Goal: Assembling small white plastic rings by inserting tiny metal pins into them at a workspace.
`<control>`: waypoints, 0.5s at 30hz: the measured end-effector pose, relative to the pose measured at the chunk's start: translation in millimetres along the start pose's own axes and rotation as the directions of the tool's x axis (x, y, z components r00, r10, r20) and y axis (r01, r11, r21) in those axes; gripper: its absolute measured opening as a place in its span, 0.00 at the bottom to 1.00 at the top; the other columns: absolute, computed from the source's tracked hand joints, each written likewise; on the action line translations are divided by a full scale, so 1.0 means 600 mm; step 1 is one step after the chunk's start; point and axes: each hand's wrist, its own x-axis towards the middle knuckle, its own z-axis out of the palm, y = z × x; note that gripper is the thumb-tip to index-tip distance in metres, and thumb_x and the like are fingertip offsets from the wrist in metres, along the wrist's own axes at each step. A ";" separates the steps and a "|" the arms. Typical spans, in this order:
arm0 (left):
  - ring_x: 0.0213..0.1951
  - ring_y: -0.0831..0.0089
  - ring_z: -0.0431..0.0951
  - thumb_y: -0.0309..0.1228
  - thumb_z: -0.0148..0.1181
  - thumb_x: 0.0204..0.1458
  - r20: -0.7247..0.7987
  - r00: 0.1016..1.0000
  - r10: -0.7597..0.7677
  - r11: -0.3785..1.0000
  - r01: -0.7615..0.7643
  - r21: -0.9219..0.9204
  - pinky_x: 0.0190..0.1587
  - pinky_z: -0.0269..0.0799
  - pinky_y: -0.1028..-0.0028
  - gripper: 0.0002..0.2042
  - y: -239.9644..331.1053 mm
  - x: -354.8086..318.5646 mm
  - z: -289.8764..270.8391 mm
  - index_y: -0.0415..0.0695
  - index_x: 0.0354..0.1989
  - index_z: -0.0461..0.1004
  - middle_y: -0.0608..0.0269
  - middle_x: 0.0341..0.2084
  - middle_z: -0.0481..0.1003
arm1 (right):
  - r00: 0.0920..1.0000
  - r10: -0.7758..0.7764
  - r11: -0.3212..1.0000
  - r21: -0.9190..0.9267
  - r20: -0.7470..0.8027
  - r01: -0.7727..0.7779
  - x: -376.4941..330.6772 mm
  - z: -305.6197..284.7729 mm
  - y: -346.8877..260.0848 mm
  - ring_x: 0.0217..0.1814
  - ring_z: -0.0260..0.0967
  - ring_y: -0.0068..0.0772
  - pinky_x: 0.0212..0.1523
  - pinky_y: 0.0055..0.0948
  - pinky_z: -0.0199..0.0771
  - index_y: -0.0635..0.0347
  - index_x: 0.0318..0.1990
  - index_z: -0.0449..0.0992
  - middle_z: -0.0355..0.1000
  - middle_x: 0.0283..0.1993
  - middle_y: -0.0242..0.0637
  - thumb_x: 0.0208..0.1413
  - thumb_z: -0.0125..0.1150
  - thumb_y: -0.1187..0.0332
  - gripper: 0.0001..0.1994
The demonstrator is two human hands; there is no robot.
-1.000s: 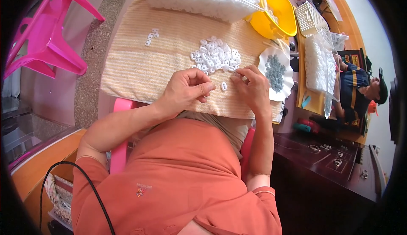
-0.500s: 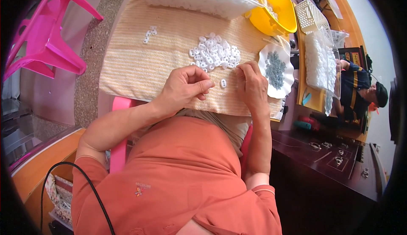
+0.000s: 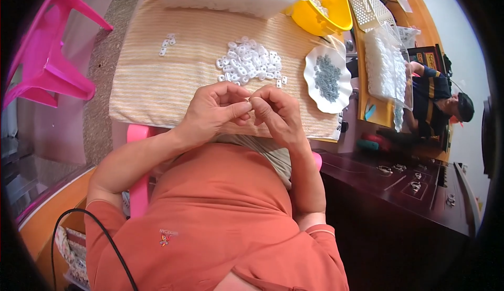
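My left hand [image 3: 218,110] and my right hand [image 3: 278,115] meet fingertip to fingertip over the near part of the cloth. Both are pinched closed around something tiny, mostly hidden by the fingers. Just beyond them lies a loose pile of small white oval plastic pieces with holes [image 3: 247,62]. Two more white pieces [image 3: 282,81] rest apart from it, close to my right hand. Farther left sits a small cluster of similar white pieces [image 3: 167,44]. To the right, a white wavy-edged plate [image 3: 312,87] holds many small grey parts [image 3: 328,78].
A striped beige cloth [image 3: 142,86] covers the table. At its far side stand a clear bin of white pieces [image 3: 226,0] and a yellow bowl [image 3: 341,15]. A pink stool [image 3: 58,76] is at left. Another person [image 3: 433,97] sits at right beside another clear bin [image 3: 386,68].
My right hand has come left from beside the pile to meet my left hand. The single white piece that lay between the hands no longer shows. The whole view has shifted slightly.
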 end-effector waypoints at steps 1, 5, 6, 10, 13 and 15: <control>0.33 0.82 0.76 0.25 0.59 0.56 0.010 1.000 -0.022 1.000 0.022 -0.018 0.37 0.77 0.81 0.11 -0.002 -0.001 -0.001 0.37 0.46 0.72 0.65 0.33 0.76 | 0.999 0.041 0.993 0.109 0.013 -0.042 -0.001 0.000 0.000 0.26 0.64 0.15 0.26 0.16 0.66 0.66 0.35 0.73 0.69 0.27 0.28 0.62 0.55 0.70 0.08; 0.32 0.83 0.76 0.26 0.59 0.56 0.046 0.995 -0.088 0.992 0.092 -0.082 0.36 0.77 0.82 0.11 -0.001 -0.002 -0.002 0.38 0.47 0.72 0.65 0.32 0.77 | 0.999 0.036 0.977 0.211 0.028 -0.041 -0.003 -0.005 0.013 0.25 0.65 0.15 0.25 0.17 0.67 0.66 0.35 0.73 0.69 0.26 0.28 0.62 0.56 0.69 0.08; 0.32 0.83 0.76 0.26 0.59 0.56 0.048 0.995 -0.090 0.992 0.094 -0.082 0.36 0.77 0.82 0.11 0.000 -0.001 0.000 0.38 0.47 0.72 0.65 0.32 0.77 | 0.999 0.043 0.973 0.226 0.028 -0.048 -0.005 -0.006 0.015 0.25 0.65 0.15 0.25 0.17 0.68 0.66 0.35 0.73 0.69 0.26 0.28 0.62 0.56 0.69 0.08; 0.30 0.83 0.77 0.28 0.60 0.56 0.041 0.989 -0.144 0.987 0.146 -0.071 0.34 0.77 0.82 0.11 0.004 -0.005 0.002 0.40 0.47 0.74 0.67 0.31 0.77 | 0.999 0.047 0.990 0.129 0.006 -0.048 -0.010 -0.012 0.016 0.25 0.66 0.15 0.24 0.17 0.68 0.66 0.35 0.74 0.70 0.27 0.28 0.61 0.57 0.70 0.07; 0.30 0.82 0.77 0.29 0.61 0.55 0.006 0.988 -0.154 0.987 0.154 -0.050 0.32 0.76 0.83 0.11 -0.001 -0.004 -0.002 0.41 0.45 0.75 0.67 0.30 0.77 | 0.981 0.024 1.000 -0.009 -0.190 -0.027 -0.015 -0.034 0.016 0.26 0.65 0.14 0.24 0.16 0.68 0.66 0.37 0.75 0.70 0.27 0.28 0.58 0.60 0.74 0.04; 0.29 0.82 0.78 0.29 0.62 0.55 0.004 0.990 -0.139 0.990 0.139 -0.030 0.30 0.76 0.83 0.10 -0.002 -0.003 -0.004 0.41 0.44 0.75 0.67 0.30 0.77 | 0.956 -0.104 0.976 -0.213 -0.276 0.044 -0.016 -0.075 0.032 0.26 0.65 0.13 0.25 0.15 0.67 0.65 0.38 0.76 0.70 0.28 0.27 0.57 0.61 0.75 0.05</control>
